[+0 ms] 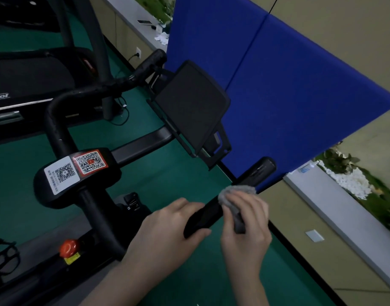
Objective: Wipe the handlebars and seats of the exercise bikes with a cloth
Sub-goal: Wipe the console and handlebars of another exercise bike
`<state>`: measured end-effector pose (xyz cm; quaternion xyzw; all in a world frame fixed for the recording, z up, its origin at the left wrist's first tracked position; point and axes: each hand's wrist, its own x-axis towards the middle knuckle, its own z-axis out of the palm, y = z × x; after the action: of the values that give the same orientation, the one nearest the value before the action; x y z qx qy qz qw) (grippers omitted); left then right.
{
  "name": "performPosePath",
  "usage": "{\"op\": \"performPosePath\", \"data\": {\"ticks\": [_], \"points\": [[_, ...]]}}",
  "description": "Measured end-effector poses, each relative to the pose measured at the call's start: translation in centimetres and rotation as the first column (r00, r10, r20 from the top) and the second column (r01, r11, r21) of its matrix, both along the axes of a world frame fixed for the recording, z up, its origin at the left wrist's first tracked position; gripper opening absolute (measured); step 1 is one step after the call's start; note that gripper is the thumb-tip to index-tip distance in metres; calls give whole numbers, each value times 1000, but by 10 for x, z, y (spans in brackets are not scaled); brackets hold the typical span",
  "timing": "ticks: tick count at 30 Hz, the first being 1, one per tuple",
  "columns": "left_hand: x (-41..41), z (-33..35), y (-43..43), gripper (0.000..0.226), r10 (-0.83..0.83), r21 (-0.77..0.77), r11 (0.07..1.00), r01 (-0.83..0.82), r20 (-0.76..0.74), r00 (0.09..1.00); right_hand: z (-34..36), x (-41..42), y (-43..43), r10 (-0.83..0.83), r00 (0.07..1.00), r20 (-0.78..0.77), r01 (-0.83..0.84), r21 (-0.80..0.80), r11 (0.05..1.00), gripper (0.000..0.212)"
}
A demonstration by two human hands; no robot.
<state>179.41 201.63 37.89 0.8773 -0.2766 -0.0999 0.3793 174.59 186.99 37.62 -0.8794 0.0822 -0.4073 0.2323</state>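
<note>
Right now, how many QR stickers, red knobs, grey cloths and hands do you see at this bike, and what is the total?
QR stickers: 2, white QR sticker and red QR sticker
Red knob: 1
Grey cloth: 1
Hands: 2, left hand gripping the handlebar, right hand holding the cloth
Total: 6

Dim room: green floor [158, 186], blue padded panel [289, 96], beige wall [335, 27].

I see the black padded tubular handlebar [259, 172], its right arm slanting up and away to a rounded end. The fuzzy grey cloth [236, 192] sits bunched over that arm, just short of the end.
</note>
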Motion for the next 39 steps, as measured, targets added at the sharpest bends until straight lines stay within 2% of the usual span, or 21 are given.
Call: {"op": "performPosePath", "data": {"ticks": [3, 7, 10, 11, 14, 17, 20, 22, 25, 27, 32, 36, 39], "points": [[0, 0, 1, 46, -5, 6, 1000, 5, -16, 1000, 8, -1, -6, 98, 986, -135, -113, -113, 987, 14], [0, 0, 0, 48, -16, 18, 1000, 17, -16, 1000, 39, 14, -27, 108, 954, -279, -187, -275, 943, 13], [1, 2, 2, 45, -33, -3, 999, 33, -26, 999, 65, 30, -25, 96, 882, -461, -270, -327, 906, 9], [1, 2, 2, 44, -39, -6, 999, 39, -25, 999, 71, 33, -21, 78, 832, -550, -298, -323, 898, 9], [0, 0, 3, 47, -27, 38, 999, 28, -17, 999, 75, 48, -11, 119, 592, -797, -432, -189, 882, 9], [1, 0, 3, 47, -43, 22, 999, 44, -34, 999, 85, 68, -8, 81, 418, -905, -490, -149, 859, 8], [2, 0, 4, 45, -45, 1, 999, 45, -62, 997, 94, 84, -10, -47, 332, -942, -526, -226, 820, 3], [3, 0, 4, 44, -44, 4, 999, 45, -71, 996, 93, 84, -8, -90, 322, -942, -540, -261, 800, 2], [3, 2, 4, 42, -45, 0, 999, 45, -79, 996, 84, 75, -6, -137, 403, -905, -606, -376, 701, 16], [2, 3, 5, 43, -47, -2, 999, 47, -74, 996, 82, 72, -9, -155, 435, -887, -618, -419, 665, 16], [3, 1, 6, 48, -65, -27, 998, 63, -84, 994, 91, 80, -22, -130, 414, -901, -586, -373, 720, 13], [5, 2, 5, 52, -73, -44, 997, 69, -103, 992, 108, 88, -32, -141, 421, -896, -486, -355, 799, 19], [5, 3, 5, 53, -69, -39, 997, 65, -117, 991, 110, 92, -31, -160, 374, -913, -488, -341, 804, 18]]}}
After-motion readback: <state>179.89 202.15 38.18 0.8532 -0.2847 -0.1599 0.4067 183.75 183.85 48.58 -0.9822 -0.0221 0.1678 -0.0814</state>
